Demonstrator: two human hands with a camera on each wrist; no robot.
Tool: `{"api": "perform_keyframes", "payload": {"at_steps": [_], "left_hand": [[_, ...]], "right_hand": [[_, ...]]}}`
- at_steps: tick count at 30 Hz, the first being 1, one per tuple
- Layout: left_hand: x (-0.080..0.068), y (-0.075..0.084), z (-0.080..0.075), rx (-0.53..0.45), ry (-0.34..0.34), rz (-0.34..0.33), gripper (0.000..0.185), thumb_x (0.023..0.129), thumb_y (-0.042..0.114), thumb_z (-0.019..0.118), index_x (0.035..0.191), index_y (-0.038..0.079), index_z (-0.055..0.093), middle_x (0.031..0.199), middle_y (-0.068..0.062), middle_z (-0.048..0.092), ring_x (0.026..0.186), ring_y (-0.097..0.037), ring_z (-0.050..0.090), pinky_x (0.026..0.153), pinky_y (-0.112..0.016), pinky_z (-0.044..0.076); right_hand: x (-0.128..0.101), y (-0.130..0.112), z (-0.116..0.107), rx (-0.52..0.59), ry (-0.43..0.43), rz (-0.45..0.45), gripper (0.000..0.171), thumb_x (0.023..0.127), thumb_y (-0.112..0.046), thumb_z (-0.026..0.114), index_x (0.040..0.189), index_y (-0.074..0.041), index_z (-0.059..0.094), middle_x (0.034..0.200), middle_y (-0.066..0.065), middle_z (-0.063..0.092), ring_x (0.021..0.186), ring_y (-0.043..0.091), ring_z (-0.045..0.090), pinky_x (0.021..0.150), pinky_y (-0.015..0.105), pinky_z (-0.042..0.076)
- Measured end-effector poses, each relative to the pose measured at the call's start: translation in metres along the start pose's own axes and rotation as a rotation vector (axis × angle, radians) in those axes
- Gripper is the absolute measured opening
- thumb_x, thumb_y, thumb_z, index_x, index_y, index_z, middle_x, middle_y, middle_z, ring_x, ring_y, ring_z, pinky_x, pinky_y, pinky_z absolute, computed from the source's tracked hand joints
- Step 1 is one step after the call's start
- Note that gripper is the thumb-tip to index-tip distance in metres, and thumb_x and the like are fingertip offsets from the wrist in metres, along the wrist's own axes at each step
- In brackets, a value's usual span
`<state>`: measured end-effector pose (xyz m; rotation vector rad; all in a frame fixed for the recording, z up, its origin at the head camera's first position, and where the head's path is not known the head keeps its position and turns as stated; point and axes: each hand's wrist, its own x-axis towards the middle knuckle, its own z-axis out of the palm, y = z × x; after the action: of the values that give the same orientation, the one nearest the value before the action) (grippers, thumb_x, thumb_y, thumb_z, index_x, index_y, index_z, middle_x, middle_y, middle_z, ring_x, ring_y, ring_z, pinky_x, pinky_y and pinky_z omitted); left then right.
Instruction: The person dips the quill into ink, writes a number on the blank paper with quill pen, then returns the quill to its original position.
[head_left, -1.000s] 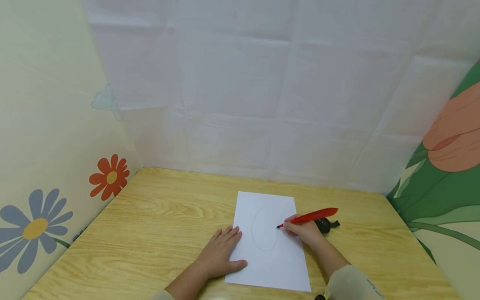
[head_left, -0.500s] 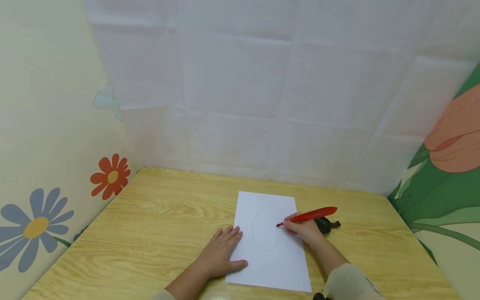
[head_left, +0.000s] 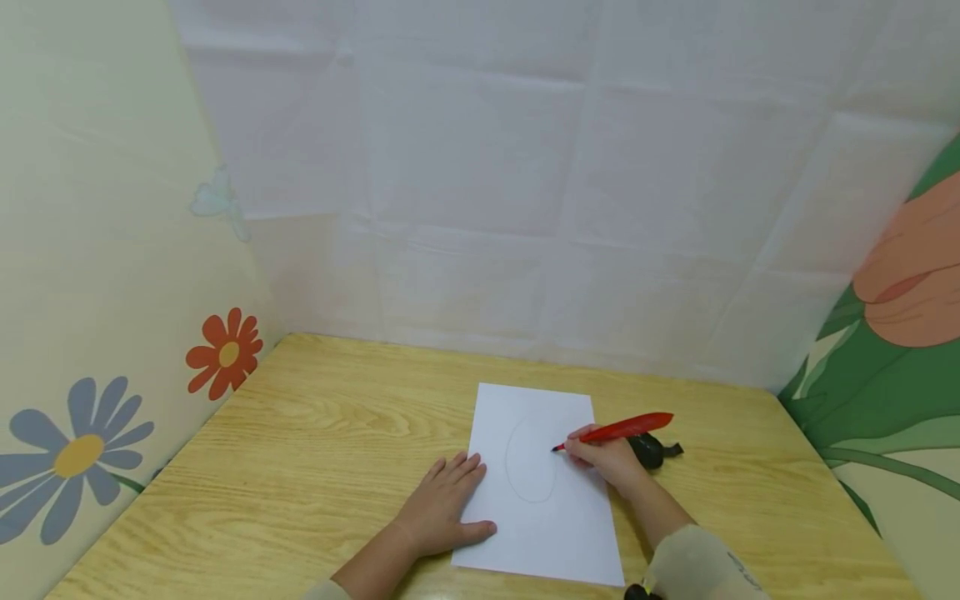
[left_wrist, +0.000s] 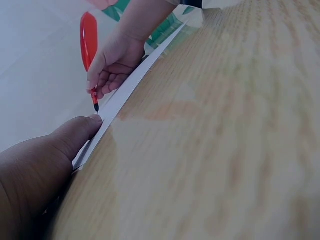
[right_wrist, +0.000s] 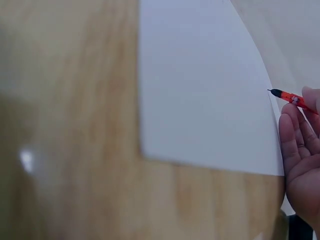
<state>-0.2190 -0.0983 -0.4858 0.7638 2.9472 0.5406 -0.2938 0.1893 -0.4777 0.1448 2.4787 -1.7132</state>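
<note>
The right hand is pinching a red pen w/ its tip resting on the white sheet of paper, right at the edge of a faint pencil-thin oval. The left hand is lying flat, fingers straight, pressing the paper's left edge onto the wooden table. A small black object, prob. a cap or clip, is sitting just behind the right hand.
</note>
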Motion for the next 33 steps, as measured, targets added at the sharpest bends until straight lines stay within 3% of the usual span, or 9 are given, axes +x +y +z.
{"api": "perform_keyframes", "payload": {"at_steps": [33], "left_hand": [[0.0006, 0.0003, 0.0001, -0.006, -0.009, -0.003, 0.086, 0.086, 0.063, 0.059, 0.147, 0.006, 0.043, 0.157, -0.01, 0.038, 0.148, -0.032, 0.029, 0.121, -0.055, 0.021]], "right_hand": [[0.0098, -0.0023, 0.006, -0.014, 0.01, 0.041, 0.023, 0.088, -0.022, 0.073, 0.104, -0.006, 0.069, 0.084, 0.001, 0.071, 0.077, 0.014, 0.064, 0.074, 0.024, 0.052]]}}
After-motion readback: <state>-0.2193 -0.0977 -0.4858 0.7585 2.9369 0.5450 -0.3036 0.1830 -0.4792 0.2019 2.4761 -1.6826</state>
